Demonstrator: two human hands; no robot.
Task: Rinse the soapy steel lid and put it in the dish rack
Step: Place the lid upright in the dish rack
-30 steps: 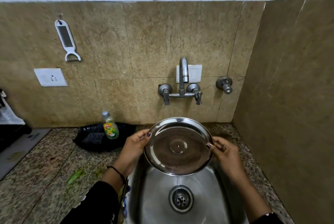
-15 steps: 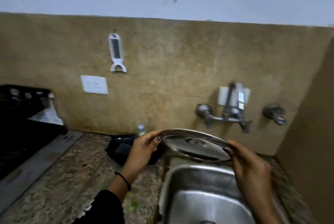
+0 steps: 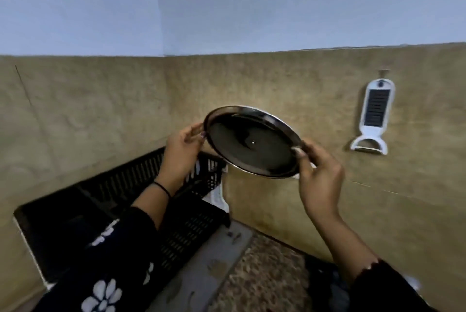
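Fingers (image 3: 301, 151) of my right hand (image 3: 319, 180) and left hand (image 3: 181, 151) pinch opposite edges of the lid (image 3: 252, 142). I hold it tilted in the air above the black rack (image 3: 141, 211), before the wall with its hanging peeler (image 3: 373, 117).

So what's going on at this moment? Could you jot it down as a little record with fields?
held item: steel lid, tilted, in the air in front of the tiled wall
left hand: grip on the lid's left rim
right hand: grip on the lid's right rim
dish rack: black, slatted, below and left of the lid, on the counter
on the wall: white peeler hanging at right
lid in rack: not yet
sink and tap: out of view
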